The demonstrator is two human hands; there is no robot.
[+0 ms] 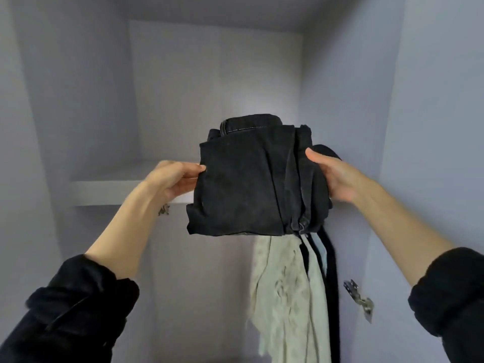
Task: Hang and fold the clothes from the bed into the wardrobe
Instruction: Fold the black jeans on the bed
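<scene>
From the head view, a folded pair of black jeans (251,179) is held up in front of the wardrobe (78,100), level with the front edge of its upper shelf (110,191). The denim is dark and thick, folded into a squarish bundle, with the waistband and pale stitching showing at the top (a seam and rivet sit at the lower right corner). The left hand (170,180) pinches the bundle's left edge, thumb on top. The right hand (332,176) grips the right side, thumb over the front. Below, pale and dark garments (290,297) hang near a metal hinge (358,299).
</scene>
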